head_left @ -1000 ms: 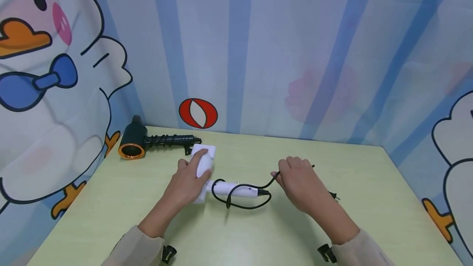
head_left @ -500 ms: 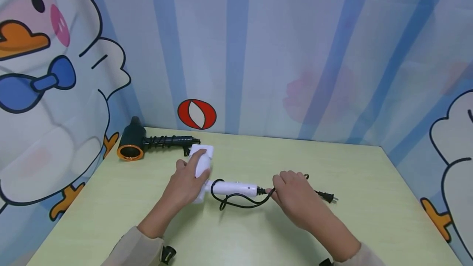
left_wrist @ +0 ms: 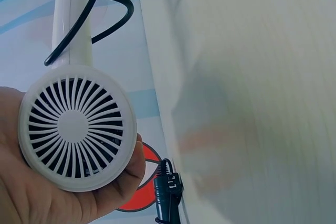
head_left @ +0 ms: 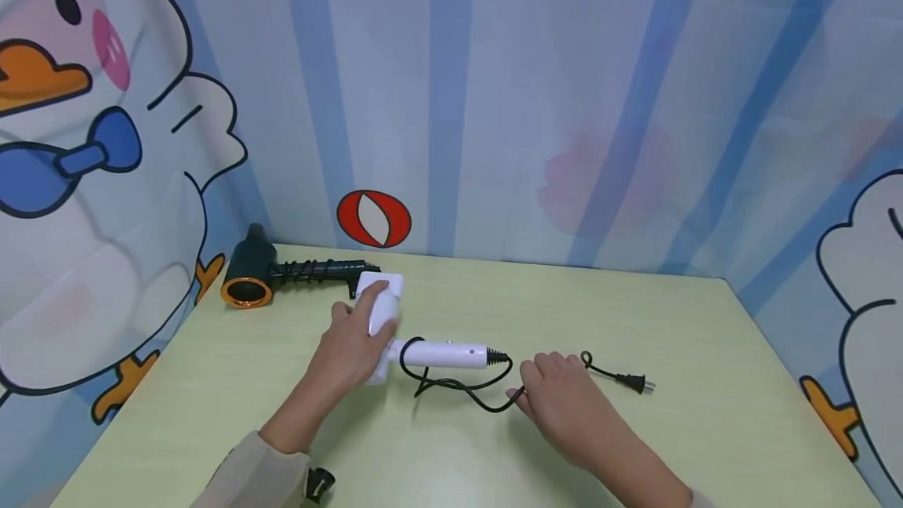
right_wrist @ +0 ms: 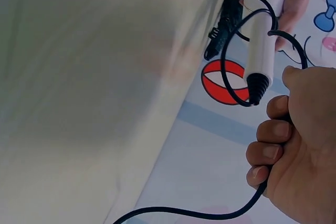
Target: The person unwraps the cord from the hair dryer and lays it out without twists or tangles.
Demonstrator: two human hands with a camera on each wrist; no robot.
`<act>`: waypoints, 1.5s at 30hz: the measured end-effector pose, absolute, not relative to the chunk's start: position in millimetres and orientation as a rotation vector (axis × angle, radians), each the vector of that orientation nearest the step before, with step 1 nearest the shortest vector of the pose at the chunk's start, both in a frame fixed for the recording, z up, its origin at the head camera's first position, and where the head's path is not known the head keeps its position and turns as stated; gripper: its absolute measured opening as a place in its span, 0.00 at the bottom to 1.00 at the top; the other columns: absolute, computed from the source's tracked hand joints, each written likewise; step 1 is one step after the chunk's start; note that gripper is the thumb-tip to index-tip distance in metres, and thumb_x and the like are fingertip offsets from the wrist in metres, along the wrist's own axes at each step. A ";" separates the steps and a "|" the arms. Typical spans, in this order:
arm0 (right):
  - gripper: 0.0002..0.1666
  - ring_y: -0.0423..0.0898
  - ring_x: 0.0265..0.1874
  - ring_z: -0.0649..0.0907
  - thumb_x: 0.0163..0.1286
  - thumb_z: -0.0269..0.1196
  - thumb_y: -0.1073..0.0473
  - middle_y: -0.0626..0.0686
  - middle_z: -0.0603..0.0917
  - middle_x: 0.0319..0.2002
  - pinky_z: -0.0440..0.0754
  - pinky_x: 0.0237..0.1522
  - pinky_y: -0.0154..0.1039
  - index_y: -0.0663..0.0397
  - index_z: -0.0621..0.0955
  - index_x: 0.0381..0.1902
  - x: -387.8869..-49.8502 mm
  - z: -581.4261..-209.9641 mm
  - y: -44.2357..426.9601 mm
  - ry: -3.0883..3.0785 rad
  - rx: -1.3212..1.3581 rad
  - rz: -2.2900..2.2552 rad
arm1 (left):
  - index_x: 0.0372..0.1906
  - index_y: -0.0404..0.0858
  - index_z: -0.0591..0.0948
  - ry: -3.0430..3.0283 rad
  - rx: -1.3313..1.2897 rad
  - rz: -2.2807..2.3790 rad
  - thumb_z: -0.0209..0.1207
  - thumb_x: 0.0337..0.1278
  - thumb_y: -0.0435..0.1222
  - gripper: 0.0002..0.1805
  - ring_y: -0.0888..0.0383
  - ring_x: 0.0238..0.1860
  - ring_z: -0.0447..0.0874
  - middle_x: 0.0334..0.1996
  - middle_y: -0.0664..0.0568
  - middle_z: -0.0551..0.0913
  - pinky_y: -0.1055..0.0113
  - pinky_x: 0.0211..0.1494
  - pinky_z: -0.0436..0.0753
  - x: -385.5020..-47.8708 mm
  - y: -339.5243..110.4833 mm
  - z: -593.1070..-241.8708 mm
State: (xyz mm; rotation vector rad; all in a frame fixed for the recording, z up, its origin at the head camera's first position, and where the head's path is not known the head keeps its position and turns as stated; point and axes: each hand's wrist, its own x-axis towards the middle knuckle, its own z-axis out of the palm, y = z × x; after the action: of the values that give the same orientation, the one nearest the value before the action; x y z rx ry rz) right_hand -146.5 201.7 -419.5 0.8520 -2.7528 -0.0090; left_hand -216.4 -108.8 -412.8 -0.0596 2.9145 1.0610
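Note:
My left hand (head_left: 350,345) grips the barrel of a white hair dryer (head_left: 447,353), whose handle points right above the table. In the left wrist view, the dryer's round slatted grille (left_wrist: 73,126) faces the camera, with fingers curled round its far side. A black power cord (head_left: 494,409) loops loosely round the handle and runs into my right hand (head_left: 567,411). Fingers of the right hand curl round that cord, as the right wrist view shows. Past this hand the cord's free end carries a black two-prong plug (head_left: 632,382).
A dark hair dryer (head_left: 252,263) with an orange rim lies at the table's back left, its cord wound round its handle. Its handle end is close to the white dryer's nozzle. A printed curtain (head_left: 494,100) stands behind the pale table (head_left: 677,320).
My right hand has moved down and toward me with the cord. The cord's loops round the handle have shifted, and more of the plug end shows. The left hand keeps its grip, almost still.

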 end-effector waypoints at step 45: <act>0.16 0.48 0.22 0.68 0.76 0.57 0.55 0.50 0.68 0.21 0.65 0.29 0.46 0.55 0.69 0.28 -187.4 -454.4 241.1 -3.032 0.711 -0.024 | 0.78 0.64 0.55 2.910 -0.090 1.075 0.55 0.72 0.53 0.36 0.41 0.48 0.78 0.58 0.38 0.67 0.55 0.37 0.83 -213.3 -113.9 -409.5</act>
State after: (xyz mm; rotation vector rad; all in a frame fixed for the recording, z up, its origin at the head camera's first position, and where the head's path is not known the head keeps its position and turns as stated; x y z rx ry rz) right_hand -187.4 241.1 -454.4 0.7110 -3.0324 -0.0237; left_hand -213.3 -113.9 -409.5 -0.0905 2.9099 1.0753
